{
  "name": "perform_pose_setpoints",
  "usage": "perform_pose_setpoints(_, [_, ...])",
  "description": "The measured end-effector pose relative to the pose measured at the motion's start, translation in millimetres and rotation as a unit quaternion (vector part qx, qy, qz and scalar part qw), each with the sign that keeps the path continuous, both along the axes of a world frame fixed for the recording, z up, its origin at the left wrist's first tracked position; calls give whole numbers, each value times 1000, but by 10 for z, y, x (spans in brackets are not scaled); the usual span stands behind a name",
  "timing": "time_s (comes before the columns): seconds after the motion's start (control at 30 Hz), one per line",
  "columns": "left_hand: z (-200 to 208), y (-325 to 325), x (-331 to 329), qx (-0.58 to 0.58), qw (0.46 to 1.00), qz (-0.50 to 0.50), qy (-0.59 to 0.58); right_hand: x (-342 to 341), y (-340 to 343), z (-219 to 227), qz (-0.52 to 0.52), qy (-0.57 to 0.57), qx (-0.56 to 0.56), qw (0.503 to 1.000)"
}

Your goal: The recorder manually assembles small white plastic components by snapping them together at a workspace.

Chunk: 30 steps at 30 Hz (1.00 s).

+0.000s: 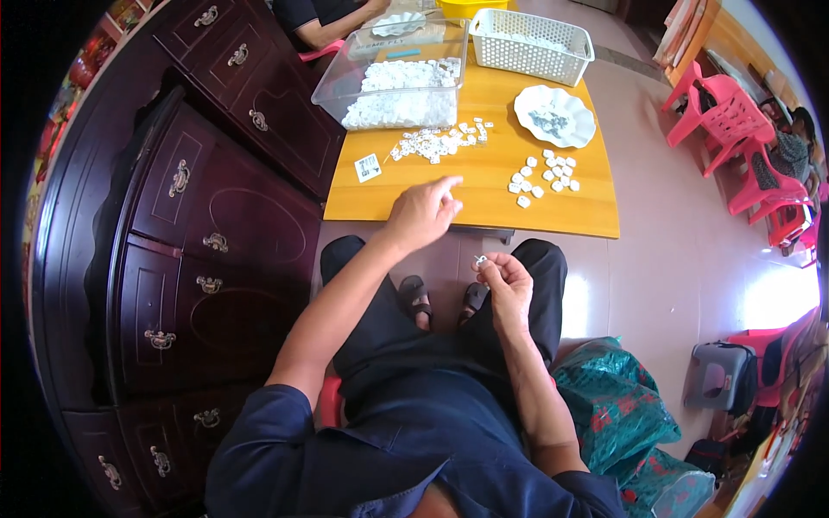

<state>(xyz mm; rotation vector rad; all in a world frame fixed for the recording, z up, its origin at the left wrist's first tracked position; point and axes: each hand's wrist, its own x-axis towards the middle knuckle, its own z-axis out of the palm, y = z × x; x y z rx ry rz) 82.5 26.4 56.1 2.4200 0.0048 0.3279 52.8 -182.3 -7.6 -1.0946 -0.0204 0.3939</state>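
Over the near edge of the wooden table (397,192), my left hand (420,213) reaches forward, its index finger stretched out and nothing visible in it. Lower, above my lap, my right hand (509,283) pinches a small white plastic piece (481,259) with a thin pin sticking out; the fingertips partly cover it. Beyond my left hand lies a loose spread of small white pieces with dark centres (432,145). To its right, several rounded white pieces (537,192) sit scattered near the table's right side.
A clear plastic bin (332,97) heaped with white pieces stands at the back, beside a white perforated basket (527,62). A scalloped white dish (584,121) holds small grey bits. One printed card (368,168) lies left. Dark drawers (233,207) flank me. Another person's arm (332,31) shows beyond.
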Motion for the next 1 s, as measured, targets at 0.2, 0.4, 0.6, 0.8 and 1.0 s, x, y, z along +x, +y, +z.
perform_pose_setpoints(0.2, [-171, 120, 661, 163, 983, 49, 71, -1, -69, -28, 3, -3, 16, 1000])
perform_pose_setpoints(0.4, [-313, 223, 724, 231, 968, 38, 95, 10, 11, -116, -8, -17, 13, 1000])
perform_pose_setpoints(0.6, [-302, -35, 299, 199, 980, 15, -20, 45, -2, -127, 4, 6, 33, 999])
perform_pose_setpoints(0.8, [-330, -28, 278, 143, 986, 15, -88, 12, -22, -130, 21, 0, 46, 999])
perform_pose_setpoints(1.0, [-457, 89, 432, 180, 982, 14, -60, 16, -29, -76, 21, -5, 21, 1000])
